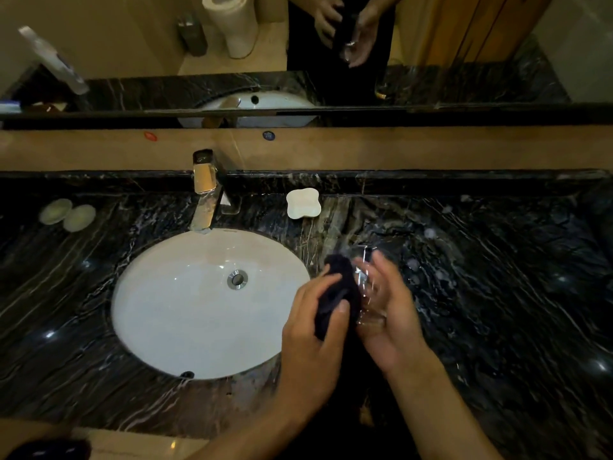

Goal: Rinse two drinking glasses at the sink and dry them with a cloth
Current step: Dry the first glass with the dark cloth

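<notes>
My right hand [388,313] cradles a clear drinking glass [365,280], held just right of the white oval sink [159,310] over the black marble counter. My left hand [311,323] grips a dark cloth [338,290] and presses it against the glass's left side. The glass is blurred and see-through, so its rim is hard to make out. What looks like a second clear glass [383,88] shows only faintly as a mirror reflection at the right; I cannot find it on the counter itself.
A chrome faucet [204,194] stands behind the sink with no water running. A white soap dish [303,203] sits to its right, two round pale soaps [68,214] at the far left. The mirror [132,44] above reflects my hands and a toilet.
</notes>
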The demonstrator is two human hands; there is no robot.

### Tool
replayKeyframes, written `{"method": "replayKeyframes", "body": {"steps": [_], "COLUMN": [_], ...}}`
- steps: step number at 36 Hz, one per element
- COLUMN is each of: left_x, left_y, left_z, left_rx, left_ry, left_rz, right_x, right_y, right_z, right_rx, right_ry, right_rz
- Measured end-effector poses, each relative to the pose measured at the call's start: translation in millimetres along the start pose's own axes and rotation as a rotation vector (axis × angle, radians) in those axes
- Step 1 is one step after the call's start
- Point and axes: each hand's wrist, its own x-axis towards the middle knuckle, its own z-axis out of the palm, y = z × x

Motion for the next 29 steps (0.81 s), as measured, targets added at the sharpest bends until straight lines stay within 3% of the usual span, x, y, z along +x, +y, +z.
{"method": "replayKeyframes", "body": {"steps": [2,8,13,16,20,24,29], "left_x": [-8.6,3.6,30.5,41.0,59.5,70.4,49.5], "left_y": [-2.9,2.4,7.3,11.6,19.3,25.1,26.1], "left_z": [-0.2,-0.6,-3.2,-2.7,-4.4,-1.7,2.3], "left_rx": [-0.017,-0.227,-0.228,-0.204,-0.214,-0.176,-0.011], "left_ry": [-0.020,0.067,0.018,-0.025,0.014,-0.002,-0.087], "left_rz": [-0.025,-0.260,-0.254,-0.261,-0.256,-0.214,0.027], "right_x": [3.6,-2.0,-2.6,-2.0,-3.6,-1.8,3.0], "right_y": [-2.7,-0.4,-9.9,-9.6,-10.3,-5.0,-4.1], "right_z": [0.3,-0.1,-1.6,-1.0,-4.8,-0.9,-2.3], "right_rx": [0.073,-0.136,-0.233,-0.307,-0.409,-0.259,0.043], "right_ry": [0.053,0.038,-0.072,-0.035,-0.105,-0.066,-0.008], "right_rz": [0.017,-0.111,-0.093,-0.150,-0.143,-0.096,-0.016]}}
